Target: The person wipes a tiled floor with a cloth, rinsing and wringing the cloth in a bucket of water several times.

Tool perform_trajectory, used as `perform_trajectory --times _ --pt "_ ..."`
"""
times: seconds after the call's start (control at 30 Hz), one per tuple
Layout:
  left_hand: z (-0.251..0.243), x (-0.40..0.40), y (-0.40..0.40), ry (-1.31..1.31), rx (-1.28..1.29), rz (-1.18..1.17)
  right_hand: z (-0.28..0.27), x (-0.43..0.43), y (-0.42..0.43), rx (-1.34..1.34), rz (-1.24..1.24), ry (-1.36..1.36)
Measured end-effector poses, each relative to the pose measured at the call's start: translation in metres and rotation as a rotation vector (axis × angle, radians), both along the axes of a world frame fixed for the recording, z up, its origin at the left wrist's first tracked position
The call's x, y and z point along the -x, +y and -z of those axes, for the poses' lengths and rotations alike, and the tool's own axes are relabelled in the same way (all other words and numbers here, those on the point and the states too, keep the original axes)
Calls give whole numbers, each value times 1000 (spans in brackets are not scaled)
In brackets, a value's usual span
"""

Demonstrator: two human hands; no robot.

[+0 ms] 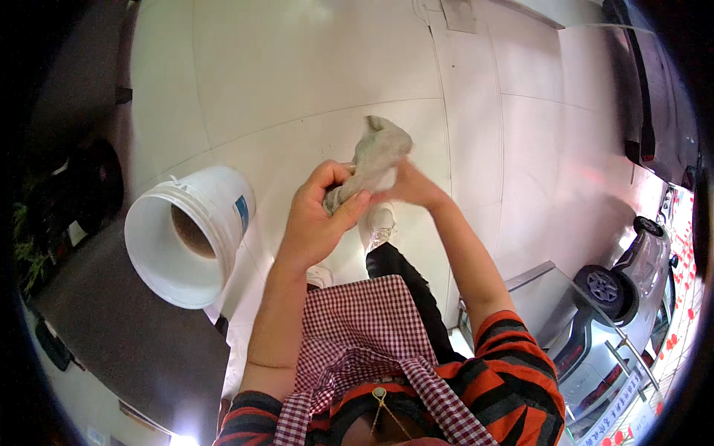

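Observation:
My left hand (321, 209) is closed around the lower end of a damp-looking grey-beige cloth (382, 148), its thumb lying across the bunched fabric. The cloth's upper part folds over above my fingers. My right hand (410, 184), blurred, is against the cloth's right side. Some of its fingers are hidden behind the fabric, and I cannot tell how firmly they grip. To the left is a white plastic bucket (162, 251) with its mouth towards me. Something brownish, perhaps dirty water, shows deep inside it.
Pale tiles cover the floor (334, 67). A dark tabletop (139, 345) lies at lower left, near plants (33, 251). My white shoe (381, 226) is below the cloth. At right are a glass panel (574, 312), a silver car (625, 323) and a dark car (664, 106).

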State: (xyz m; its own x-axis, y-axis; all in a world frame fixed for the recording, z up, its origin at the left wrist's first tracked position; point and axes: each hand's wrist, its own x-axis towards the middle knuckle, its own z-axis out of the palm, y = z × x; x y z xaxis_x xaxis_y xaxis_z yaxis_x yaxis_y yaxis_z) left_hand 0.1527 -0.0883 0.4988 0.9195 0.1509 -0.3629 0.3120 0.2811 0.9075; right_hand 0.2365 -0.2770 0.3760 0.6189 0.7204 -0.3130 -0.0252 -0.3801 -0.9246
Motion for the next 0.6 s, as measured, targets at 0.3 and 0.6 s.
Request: perform_trajectory --times 0.3,0.6 --pt "5 -11 60 -453 195 -257 -49 -44 65 -380 -86 -131" --pt "120 -41 94 -364 374 -879 -120 -48 170 -163 76 -428"
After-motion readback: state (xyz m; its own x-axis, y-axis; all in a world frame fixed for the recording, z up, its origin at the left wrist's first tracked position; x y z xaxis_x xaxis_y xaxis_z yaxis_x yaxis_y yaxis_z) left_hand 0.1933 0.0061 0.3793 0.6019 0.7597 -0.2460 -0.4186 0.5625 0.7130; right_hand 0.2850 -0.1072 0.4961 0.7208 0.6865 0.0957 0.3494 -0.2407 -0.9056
